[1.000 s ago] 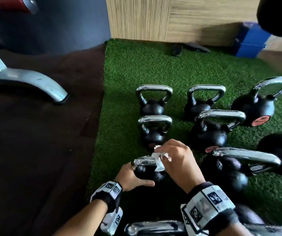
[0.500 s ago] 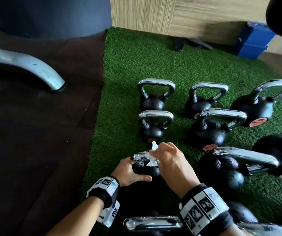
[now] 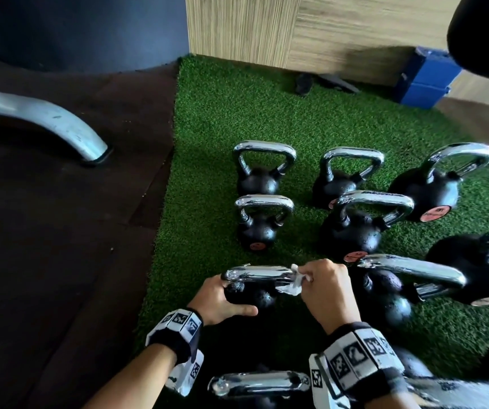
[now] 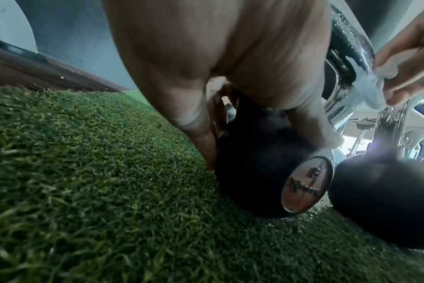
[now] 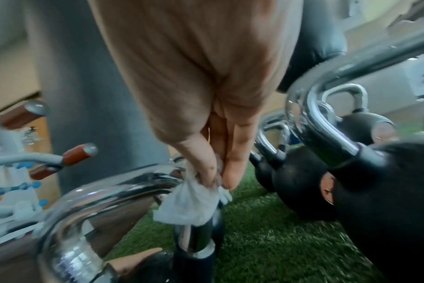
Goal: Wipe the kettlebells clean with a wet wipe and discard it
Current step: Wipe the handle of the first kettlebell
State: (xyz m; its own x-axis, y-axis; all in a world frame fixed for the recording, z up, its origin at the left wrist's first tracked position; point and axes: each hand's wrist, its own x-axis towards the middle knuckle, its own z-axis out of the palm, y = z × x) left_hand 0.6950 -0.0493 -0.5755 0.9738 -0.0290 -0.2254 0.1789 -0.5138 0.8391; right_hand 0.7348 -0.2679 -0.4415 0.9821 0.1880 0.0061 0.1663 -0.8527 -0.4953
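The small kettlebell (image 3: 249,293) on the turf (image 3: 222,119) is steadied by the left hand (image 3: 219,302), fingers curled round it. The wipe (image 3: 291,283) is pinched by the right hand (image 3: 325,287) against its handle. Other kettlebells and discarding likely remain.

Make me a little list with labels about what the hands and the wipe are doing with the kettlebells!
place: green turf beside a dark floor
left hand: grips the black ball of the small kettlebell
right hand: pinches the wipe
wipe: white, crumpled, pressed on the right end of the chrome handle
handle: wet drops show in the left wrist view
other kettlebells: several nearby on the turf, black with chrome handles
job: wiping underway, wipe not yet thrown away
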